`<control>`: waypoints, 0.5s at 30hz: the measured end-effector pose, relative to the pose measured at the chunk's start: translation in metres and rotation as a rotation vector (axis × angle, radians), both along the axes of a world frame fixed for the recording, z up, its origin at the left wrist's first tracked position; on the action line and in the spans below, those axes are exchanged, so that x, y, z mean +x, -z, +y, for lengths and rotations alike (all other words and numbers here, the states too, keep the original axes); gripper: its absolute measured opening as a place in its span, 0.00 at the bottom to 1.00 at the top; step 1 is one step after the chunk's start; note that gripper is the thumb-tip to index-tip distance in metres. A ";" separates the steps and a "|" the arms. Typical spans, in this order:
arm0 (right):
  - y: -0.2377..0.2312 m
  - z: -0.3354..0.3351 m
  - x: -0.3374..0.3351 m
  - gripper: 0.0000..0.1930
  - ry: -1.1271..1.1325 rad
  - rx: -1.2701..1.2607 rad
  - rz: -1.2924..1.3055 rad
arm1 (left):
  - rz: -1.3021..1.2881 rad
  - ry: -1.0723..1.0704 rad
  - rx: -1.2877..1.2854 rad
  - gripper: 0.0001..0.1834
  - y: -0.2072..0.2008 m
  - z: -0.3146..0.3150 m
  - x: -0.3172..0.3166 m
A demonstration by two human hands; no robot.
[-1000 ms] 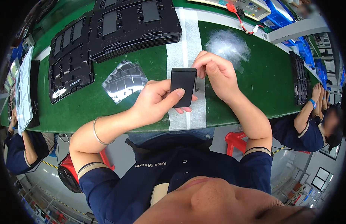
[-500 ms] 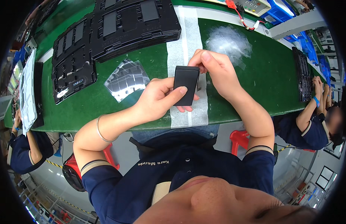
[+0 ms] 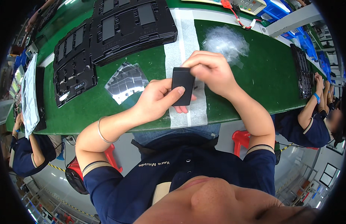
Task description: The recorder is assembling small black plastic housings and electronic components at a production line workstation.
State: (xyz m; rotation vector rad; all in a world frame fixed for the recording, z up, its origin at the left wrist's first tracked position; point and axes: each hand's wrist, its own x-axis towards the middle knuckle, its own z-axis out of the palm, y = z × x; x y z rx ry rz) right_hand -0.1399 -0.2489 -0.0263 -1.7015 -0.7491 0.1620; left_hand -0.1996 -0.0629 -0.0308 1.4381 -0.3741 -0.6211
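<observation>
My left hand (image 3: 156, 98) is closed around a flat black rectangular block (image 3: 181, 87), thumb across its front and fingers behind it. The block is held upright above a whitish strip (image 3: 198, 110) on the green table. At the block's upper right corner is my right hand (image 3: 215, 72), its fingers curled and pinched together. The right thumb is slightly blurred, and I cannot make out what lies between the fingertips. To the left of the block, several clear, shiny film sheets (image 3: 125, 83) lie fanned out. A loose heap of clear film pieces (image 3: 226, 42) lies beyond my right hand.
Stacked black plastic trays (image 3: 133, 39) with grey rectangular pieces stand at the far left, beside another black tray (image 3: 76, 80). An instrument box (image 3: 249, 5) with red leads sits at the back right. Co-workers (image 3: 311, 123) sit at both sides. A red stool (image 3: 240, 142) stands below the table.
My right hand has moved slightly left and its fingers have come down onto the block's upper right corner. The left hand keeps its hold on the block.
</observation>
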 end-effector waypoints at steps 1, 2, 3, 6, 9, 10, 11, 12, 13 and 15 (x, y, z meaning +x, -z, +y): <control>0.001 0.000 0.001 0.08 -0.003 0.002 -0.004 | 0.006 -0.056 -0.053 0.15 -0.001 -0.001 -0.001; 0.002 -0.002 0.003 0.10 -0.063 0.135 0.142 | 0.012 -0.113 -0.107 0.15 -0.002 -0.001 -0.001; 0.004 -0.003 0.004 0.12 -0.124 0.266 0.289 | 0.018 -0.134 -0.126 0.15 -0.002 0.000 -0.002; 0.010 -0.010 0.003 0.17 -0.324 0.166 0.319 | 0.044 -0.160 -0.202 0.14 -0.003 0.001 -0.002; 0.007 -0.004 -0.007 0.18 -0.406 0.188 0.377 | 0.008 -0.149 -0.175 0.13 0.000 0.003 -0.003; 0.006 -0.004 -0.008 0.19 -0.421 0.213 0.415 | 0.008 -0.149 -0.178 0.13 0.000 0.003 -0.003; 0.011 -0.005 -0.009 0.19 -0.412 0.216 0.449 | -0.003 -0.143 -0.160 0.13 0.001 0.002 -0.004; 0.015 -0.005 -0.009 0.19 -0.410 0.212 0.452 | -0.012 -0.137 -0.143 0.13 0.002 0.002 -0.004; 0.019 -0.004 -0.008 0.20 -0.410 0.221 0.385 | -0.009 -0.137 -0.148 0.13 0.003 0.002 -0.004; 0.021 -0.001 -0.008 0.20 -0.405 0.225 0.325 | 0.098 -0.147 -0.235 0.13 0.006 0.002 -0.002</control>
